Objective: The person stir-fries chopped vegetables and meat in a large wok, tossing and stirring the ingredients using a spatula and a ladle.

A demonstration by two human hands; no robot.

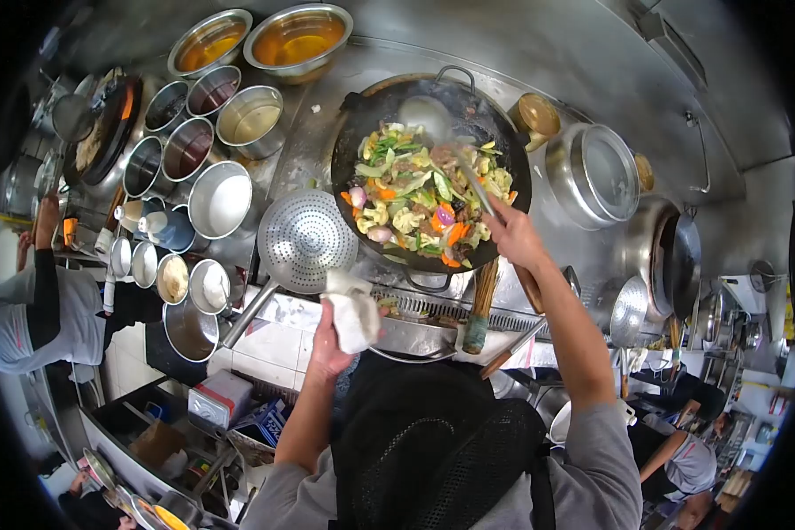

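My left hand point(329, 346) is closed round a folded white cloth point(354, 321), in front of the stove's edge. In my right hand point(514, 231) is the handle of a metal utensil point(475, 183), whose far end reaches into the food. The large black wok point(495, 115) holds mixed vegetables point(415, 196) with meat, orange slices and purple onion pieces. Steam blurs a round ladle-like shape point(424, 117) at the wok's back. Left of the wok lies a perforated strainer point(307, 240), its handle pointing toward the lower left.
Metal pots point(220, 200) with sauces and powders stand at the left, below two steel bowls point(299, 37). A bamboo brush point(480, 309) lies before the wok. Right of it sits a lidded pot point(592, 175). Co-workers point(49, 309) stand at far left and lower right.
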